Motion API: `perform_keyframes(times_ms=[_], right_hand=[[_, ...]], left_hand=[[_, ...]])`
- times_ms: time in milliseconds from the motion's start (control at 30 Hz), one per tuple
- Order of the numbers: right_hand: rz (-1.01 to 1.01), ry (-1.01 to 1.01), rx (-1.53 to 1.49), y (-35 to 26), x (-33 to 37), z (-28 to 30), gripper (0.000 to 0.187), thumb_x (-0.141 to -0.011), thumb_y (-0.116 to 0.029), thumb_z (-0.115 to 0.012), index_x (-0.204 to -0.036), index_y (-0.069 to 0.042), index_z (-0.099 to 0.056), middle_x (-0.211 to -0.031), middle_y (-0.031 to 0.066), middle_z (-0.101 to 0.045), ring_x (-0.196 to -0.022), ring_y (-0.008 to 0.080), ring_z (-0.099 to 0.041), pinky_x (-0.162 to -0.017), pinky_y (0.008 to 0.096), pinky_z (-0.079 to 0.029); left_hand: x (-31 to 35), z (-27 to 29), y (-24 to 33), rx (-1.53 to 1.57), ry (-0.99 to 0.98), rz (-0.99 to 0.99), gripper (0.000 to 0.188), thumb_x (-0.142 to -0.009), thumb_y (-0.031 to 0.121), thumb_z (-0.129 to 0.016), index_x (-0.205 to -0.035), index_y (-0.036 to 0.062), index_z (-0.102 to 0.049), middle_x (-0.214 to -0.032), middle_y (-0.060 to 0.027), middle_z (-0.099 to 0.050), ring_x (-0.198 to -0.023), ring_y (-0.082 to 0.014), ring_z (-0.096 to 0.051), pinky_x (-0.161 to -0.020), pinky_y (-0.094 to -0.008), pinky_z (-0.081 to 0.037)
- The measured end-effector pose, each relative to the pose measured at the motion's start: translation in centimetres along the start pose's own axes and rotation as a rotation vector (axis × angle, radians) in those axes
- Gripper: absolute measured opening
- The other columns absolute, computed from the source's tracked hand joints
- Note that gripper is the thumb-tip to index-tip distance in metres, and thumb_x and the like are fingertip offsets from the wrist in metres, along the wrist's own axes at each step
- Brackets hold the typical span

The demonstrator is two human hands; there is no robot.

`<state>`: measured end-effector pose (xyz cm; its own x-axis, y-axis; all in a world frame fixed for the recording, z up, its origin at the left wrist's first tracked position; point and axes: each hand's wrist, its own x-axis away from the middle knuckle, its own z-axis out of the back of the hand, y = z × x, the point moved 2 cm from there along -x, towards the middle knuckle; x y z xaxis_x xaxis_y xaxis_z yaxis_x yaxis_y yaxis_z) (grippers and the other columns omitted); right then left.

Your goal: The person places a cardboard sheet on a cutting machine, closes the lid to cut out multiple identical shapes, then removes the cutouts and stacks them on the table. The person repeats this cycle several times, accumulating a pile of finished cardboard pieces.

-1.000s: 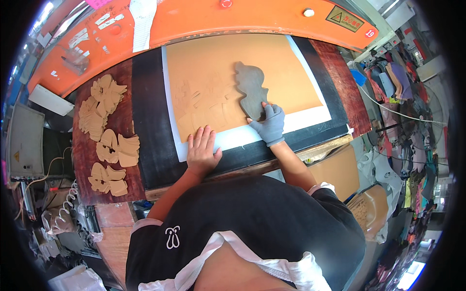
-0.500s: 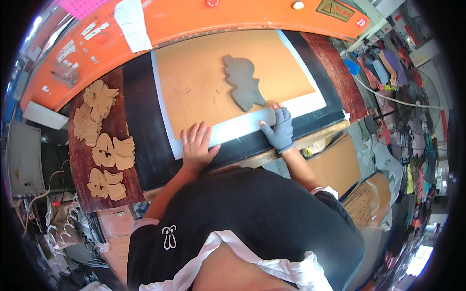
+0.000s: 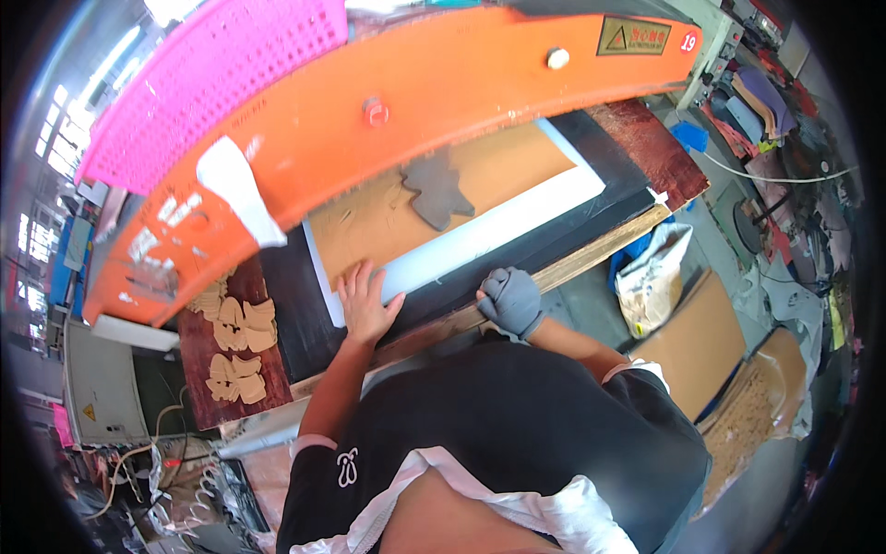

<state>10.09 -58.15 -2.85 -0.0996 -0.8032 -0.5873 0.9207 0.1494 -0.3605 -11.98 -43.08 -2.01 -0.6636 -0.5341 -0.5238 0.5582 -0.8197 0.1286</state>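
While the bare left hand (image 3: pixel 367 307) lies, fingers slightly parted, on the flat tan sheet (image 3: pixel 517 164) bearing a dark-grey scalloped plate (image 3: pixel 437 192), the grey-gloved right hand (image 3: pixel 512 301) curls tight beside the wooden table edge (image 3: pixel 600 251).

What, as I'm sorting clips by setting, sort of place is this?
Probably a factory cutting workshop: a wide orange machine, a grey shaped form on a tan sheet, and piles of tan cut-outs at left.
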Motion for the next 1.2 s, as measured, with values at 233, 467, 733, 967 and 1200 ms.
perform_keyframes(times_ms=[233, 467, 733, 967, 1200], right_hand=[[-0.373, 0.343, -0.474, 10.1, -4.3, 5.3, 0.031, -0.094, -0.026, -0.045, -0.078, -0.002, -0.057, -0.071, 0.0180, -0.054, -0.069, 0.0335, -0.054, -0.063, 0.0427, -0.043], [-0.314, 0.623, -0.544, 20.9, -9.0, 13.3, 0.032, -0.096, -0.028, -0.043, -0.083, -0.002, -0.056, -0.071, 0.0025, -0.052, -0.070, 0.0144, -0.048, -0.066, 0.0311, -0.041], [0.057, -0.074, -0.209, 12.1, -1.2, 4.1, 0.020, -0.078, -0.030, -0.061, -0.073, -0.011, -0.061, -0.070, 0.0107, -0.057, -0.067, 0.0307, -0.057, -0.062, 0.0444, -0.045], [0.066, -0.174, 0.020, 11.0, -0.7, 2.1, 0.025, -0.075, -0.035, -0.059, -0.066, -0.012, -0.063, -0.069, 0.0104, -0.056, -0.065, 0.0310, -0.055, -0.059, 0.0457, -0.043], [0.051, -0.210, 0.119, 11.3, -0.4, 1.5, 0.029, -0.081, -0.039, -0.054, -0.075, -0.012, -0.066, -0.078, 0.0116, -0.060, -0.074, 0.0311, -0.057, -0.067, 0.0448, -0.044]], left_hand=[[4.7, -1.7, 6.9, 0.146, 0.032, 0.184, 0.032, -0.076, 0.031, -0.069, -0.073, 0.0076, -0.048, -0.074, -0.0121, -0.048, -0.073, -0.0325, -0.051, -0.064, -0.0425, -0.040], [5.0, -3.3, 6.1, -0.037, 0.116, 0.250, 0.026, -0.076, 0.024, -0.066, -0.071, 0.0079, -0.047, -0.074, -0.0118, -0.049, -0.074, -0.0326, -0.051, -0.063, -0.0432, -0.042], [4.3, -3.3, 5.1, -0.157, 0.087, 0.263, 0.017, -0.078, 0.019, -0.060, -0.072, 0.0087, -0.048, -0.075, -0.0100, -0.048, -0.075, -0.0317, -0.052, -0.061, -0.0443, -0.043], [4.7, -3.1, 5.3, -0.175, 0.088, 0.240, 0.017, -0.075, 0.020, -0.062, -0.070, 0.0085, -0.050, -0.074, -0.0099, -0.049, -0.073, -0.0309, -0.052, -0.060, -0.0431, -0.044], [4.2, -3.2, 4.7, -0.060, 0.117, 0.303, 0.025, -0.077, 0.022, -0.064, -0.064, 0.0069, -0.048, -0.073, -0.0119, -0.050, -0.072, -0.0339, -0.052, -0.063, -0.0459, -0.043]])
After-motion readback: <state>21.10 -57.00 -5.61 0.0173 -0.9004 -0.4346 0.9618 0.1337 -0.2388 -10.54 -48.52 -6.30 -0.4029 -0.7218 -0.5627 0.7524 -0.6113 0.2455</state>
